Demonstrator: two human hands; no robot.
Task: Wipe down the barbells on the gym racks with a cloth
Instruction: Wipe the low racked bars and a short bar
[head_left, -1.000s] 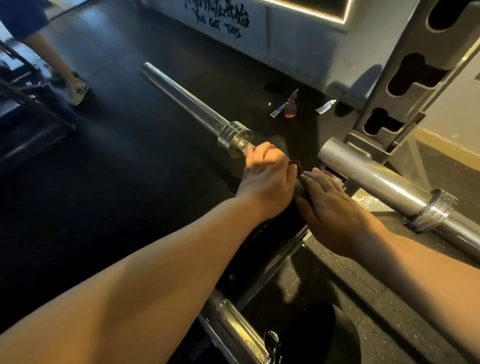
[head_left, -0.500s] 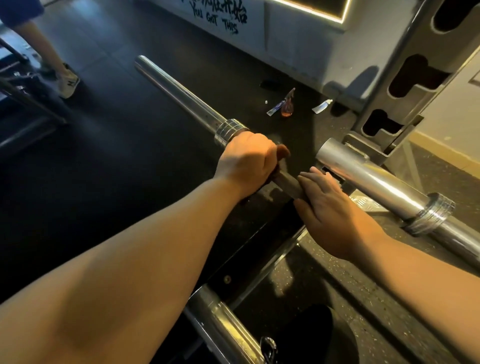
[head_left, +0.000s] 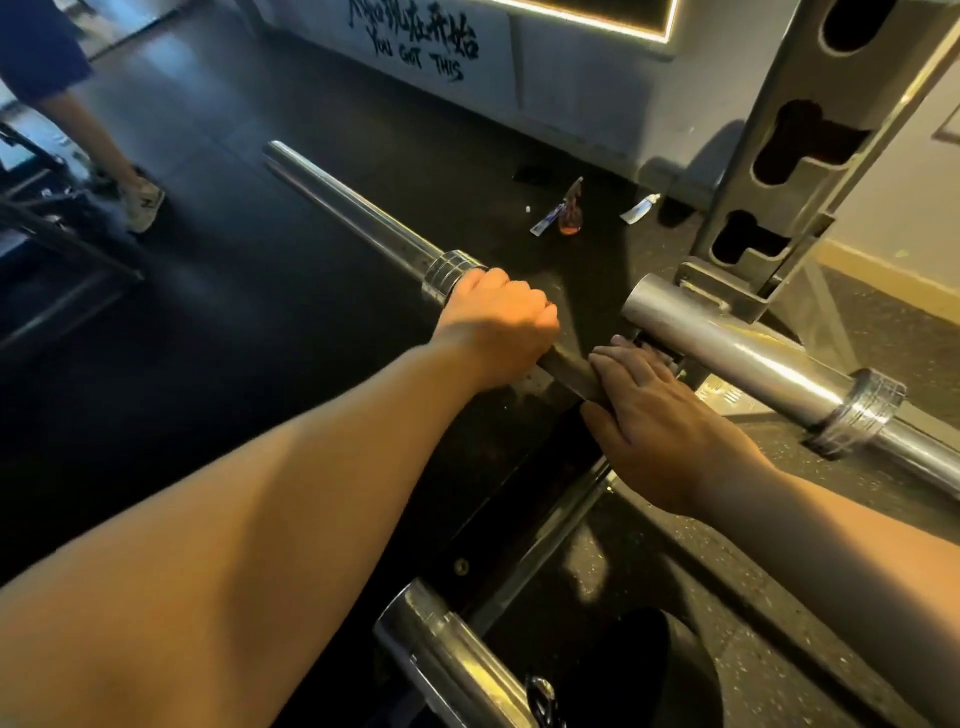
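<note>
A chrome barbell (head_left: 358, 218) runs from the upper left down toward the middle, with a ribbed collar (head_left: 451, 274). My left hand (head_left: 498, 325) grips its thin shaft right beside the collar, fingers curled round it. A short bare stretch of shaft (head_left: 569, 370) shows between my hands. My right hand (head_left: 649, 415) rests on the shaft lower down, fingers laid fairly straight over it. No cloth is visible; anything under my left palm is hidden. A second barbell (head_left: 737, 356) lies on the right.
The steel rack upright (head_left: 810, 130) with cut-out slots stands at the upper right. A third bar's sleeve (head_left: 447, 657) pokes in at the bottom. A small bottle (head_left: 571, 210) and wrappers lie on the dark floor. Another person's leg and shoe (head_left: 143, 202) are at the far left.
My left hand slid up the shaft away from my right hand until it reached the collar. My right hand stayed on the shaft.
</note>
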